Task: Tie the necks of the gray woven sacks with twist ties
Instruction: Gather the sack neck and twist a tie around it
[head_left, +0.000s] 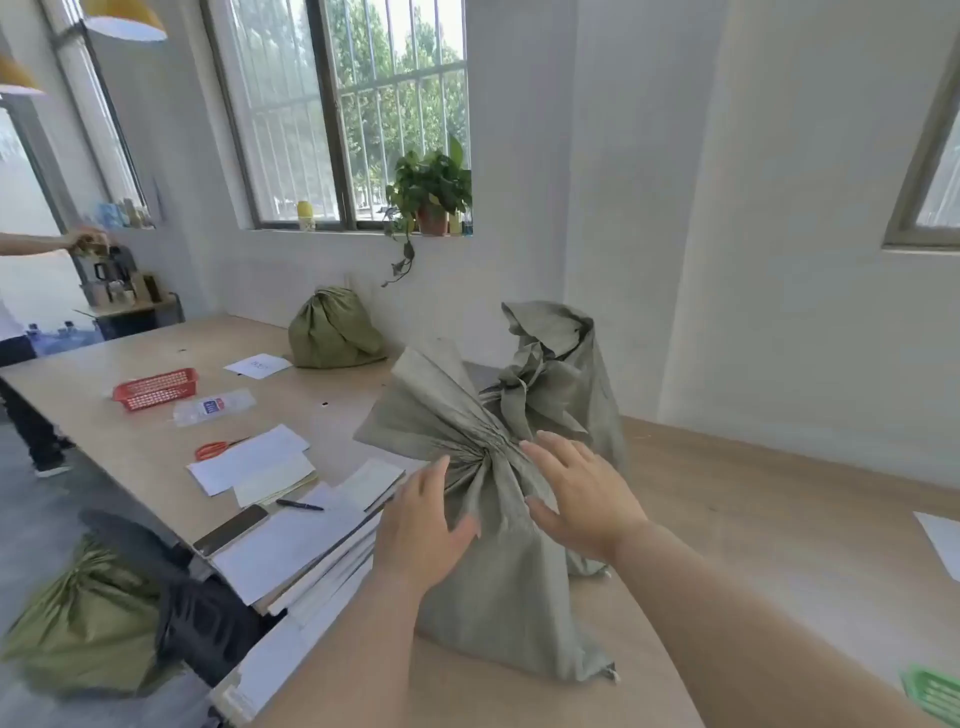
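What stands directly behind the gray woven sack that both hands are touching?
A second gray woven sack, its neck already gathered. The front gray woven sack covers its lower part, so its base stays hidden.

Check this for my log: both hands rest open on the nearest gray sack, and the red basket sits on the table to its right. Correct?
Not quite. The head view shows the red basket on the table to the left of the nearest gray sack, not its right. The left hand and right hand do rest open on it.

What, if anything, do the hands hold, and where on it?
Nothing is gripped: left hand and right hand lie open against the near sack, just below its gathered neck.
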